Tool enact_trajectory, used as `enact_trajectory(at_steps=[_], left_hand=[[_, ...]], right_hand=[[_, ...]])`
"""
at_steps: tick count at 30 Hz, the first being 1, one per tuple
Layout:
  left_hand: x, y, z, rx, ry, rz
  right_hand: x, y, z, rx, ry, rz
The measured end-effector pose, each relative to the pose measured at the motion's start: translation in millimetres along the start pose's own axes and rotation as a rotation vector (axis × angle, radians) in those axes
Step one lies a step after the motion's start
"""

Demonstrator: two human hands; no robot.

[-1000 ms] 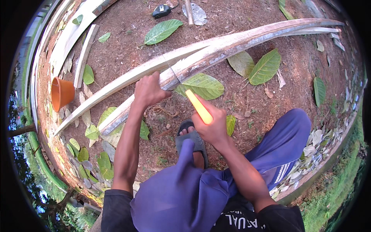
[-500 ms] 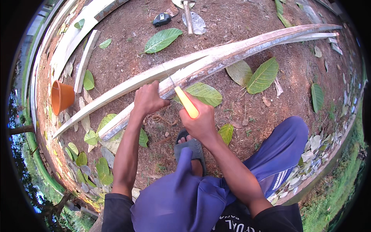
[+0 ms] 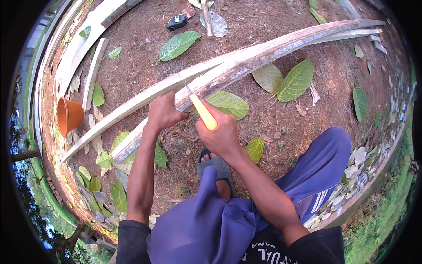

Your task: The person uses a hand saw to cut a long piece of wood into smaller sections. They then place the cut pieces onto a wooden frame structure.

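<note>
My right hand point(image 3: 220, 132) is closed round the yellow handle of a handsaw point(image 3: 202, 112). Its thin blade, seen almost edge-on, lies across a long, rough-edged wooden plank point(image 3: 246, 64) and points away from me. Just left of the blade, my left hand point(image 3: 163, 112) grips the same plank, fingers over its far edge and thumb on the near side. Behind this plank runs a second, paler wooden strip point(image 3: 127, 104), which passes under it and shows again at the far right. How deep the blade sits in the wood cannot be made out.
An orange pot point(image 3: 69, 116) lies tipped at the left, near a short wooden piece point(image 3: 94, 72). Wide pale boards point(image 3: 81, 48) rest at the far left. A tape measure point(image 3: 176, 22) and a hammer-like tool's handle point(image 3: 206, 20) lie beyond the planks. Large leaves point(image 3: 295, 80) dot the soil.
The whole view has shifted slightly, so most things appear a little further left and up. My right hand and the saw have moved slightly forward; my left hand keeps its grip on the plank.
</note>
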State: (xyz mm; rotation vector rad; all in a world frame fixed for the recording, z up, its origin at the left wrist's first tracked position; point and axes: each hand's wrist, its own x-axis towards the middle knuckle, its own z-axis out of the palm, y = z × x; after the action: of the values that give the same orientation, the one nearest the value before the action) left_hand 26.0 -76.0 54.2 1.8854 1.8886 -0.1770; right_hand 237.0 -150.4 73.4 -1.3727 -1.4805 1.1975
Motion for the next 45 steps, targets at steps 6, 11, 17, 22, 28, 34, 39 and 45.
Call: enact_trajectory(at_steps=[6,11,17,22,28,34,39,45], left_hand=[[-9,-16,2,-0.022,-0.017,-0.017],[1,-10,3,0.009,-0.028,-0.001],[0,-17,-3,-0.065,-0.029,-0.008],[-3,-20,8,-0.065,-0.012,-0.033],[8,-12,0,-0.026,0.005,0.008],[3,-24,5,-0.102,-0.013,-0.017],[7,-18,9,-0.098,0.017,0.007],[2,-28,6,-0.126,0.03,0.017]], right_hand=[[-172,-2,-77,-0.152,-0.051,-0.014],[-47,6,-20,-0.03,-0.031,0.023],[-86,13,-23,0.036,0.028,0.001],[-170,-1,-65,-0.153,-0.047,0.013],[-19,-9,-10,-0.008,-0.08,0.158],[-159,-10,-67,-0.19,-0.042,0.006],[-71,8,-18,0.0,0.059,-0.042],[-85,2,-23,-0.056,0.011,-0.008]])
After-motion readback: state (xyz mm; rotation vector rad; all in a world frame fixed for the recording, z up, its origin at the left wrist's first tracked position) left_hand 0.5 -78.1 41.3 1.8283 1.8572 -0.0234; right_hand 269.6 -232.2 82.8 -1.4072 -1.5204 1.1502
